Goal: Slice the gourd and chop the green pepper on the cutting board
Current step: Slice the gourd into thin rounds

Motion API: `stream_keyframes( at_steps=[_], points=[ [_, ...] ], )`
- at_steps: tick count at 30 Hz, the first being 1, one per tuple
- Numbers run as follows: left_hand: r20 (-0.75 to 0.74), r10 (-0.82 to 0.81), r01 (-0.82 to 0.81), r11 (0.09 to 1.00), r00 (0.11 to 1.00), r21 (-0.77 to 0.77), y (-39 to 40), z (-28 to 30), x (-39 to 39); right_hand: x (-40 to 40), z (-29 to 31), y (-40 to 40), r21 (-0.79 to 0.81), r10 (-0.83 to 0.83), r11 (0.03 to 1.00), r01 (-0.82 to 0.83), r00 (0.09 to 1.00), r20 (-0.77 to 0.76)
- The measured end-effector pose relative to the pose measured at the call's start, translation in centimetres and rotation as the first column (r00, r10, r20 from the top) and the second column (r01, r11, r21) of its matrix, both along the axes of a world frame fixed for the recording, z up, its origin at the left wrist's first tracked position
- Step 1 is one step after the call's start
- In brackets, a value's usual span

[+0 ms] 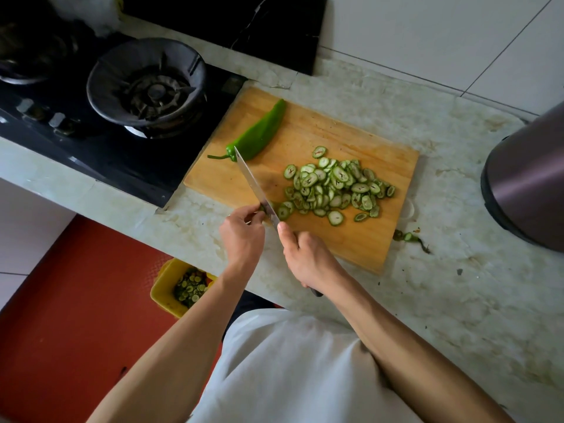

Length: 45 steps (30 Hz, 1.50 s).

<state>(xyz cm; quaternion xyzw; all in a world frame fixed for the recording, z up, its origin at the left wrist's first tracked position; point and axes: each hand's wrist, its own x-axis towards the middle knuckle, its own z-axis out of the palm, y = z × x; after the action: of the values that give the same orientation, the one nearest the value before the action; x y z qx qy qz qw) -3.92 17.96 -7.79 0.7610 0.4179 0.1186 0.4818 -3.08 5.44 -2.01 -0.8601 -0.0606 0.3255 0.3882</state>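
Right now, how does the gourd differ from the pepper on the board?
The gourd is nearly all cut into thin round slices, heaped at the board's right side; the pepper lies whole, stem on, at the far left edge. The slices show pale centres with dark green rims; the pepper is plain bright green. The left hand pinches the gourd's last stub against the knife; the pepper lies untouched. Both are green and on the board.

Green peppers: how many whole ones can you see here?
1: the green pepper lies uncut at the far left of the cutting board, beside the stove. None seem hidden.
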Motion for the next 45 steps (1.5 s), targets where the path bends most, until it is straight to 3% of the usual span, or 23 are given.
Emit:
stream_keyframes(
  at_steps=[12,17,26,30,35,37,39,42,45],
  points=[
    [0.093,-0.002,0.005,0.999,0.996,-0.04,0.2,-0.3,-0.3,0.3,-1.2,0.8,-0.041,0.027,0.999,-0.023,0.995,0.096],
    [0.096,0.029,-0.024,0.998,0.995,-0.057,0.9,-0.3,-0.2,1.0,-1.3,0.4,-0.045,-0.017,0.999,0.019,0.998,0.056],
    [-0.075,-0.159,0.17,0.97,0.984,0.174,1.6,0.1,1.2,2.0,0.1,-1.3,0.031,-0.015,0.999,0.011,0.991,0.136],
    [-0.12,-0.209,0.228,0.956,0.971,0.182,2.2,0.2,2.1,2.9,0.8,-2.9,-0.099,0.057,0.995,-0.026,0.947,0.317],
    [0.042,-0.155,0.147,0.978,0.987,0.149,2.8,1.6,1.5,3.9,1.6,-4.7,-0.397,0.257,0.916,-0.059,0.846,0.467],
    [0.155,-0.247,0.199,0.941,0.957,0.272,2.5,2.5,1.0,3.9,1.8,-5.2,-0.453,0.298,0.891,-0.043,0.808,0.509],
    [0.215,-0.44,0.32,0.844,0.872,0.431,2.2,2.9,0.9,3.8,1.8,-5.6,-0.473,0.323,0.88,-0.044,0.786,0.528],
    [0.11,-0.711,0.517,0.6,0.694,0.611,1.5,2.5,1.4,3.5,1.8,-6.1,-0.468,0.346,0.882,-0.062,0.758,0.553],
    [-0.029,-0.757,0.572,0.468,0.653,0.673,0.9,2.1,2.2,3.1,2.0,-6.3,-0.472,0.373,0.879,-0.074,0.723,0.581]
  ],
)
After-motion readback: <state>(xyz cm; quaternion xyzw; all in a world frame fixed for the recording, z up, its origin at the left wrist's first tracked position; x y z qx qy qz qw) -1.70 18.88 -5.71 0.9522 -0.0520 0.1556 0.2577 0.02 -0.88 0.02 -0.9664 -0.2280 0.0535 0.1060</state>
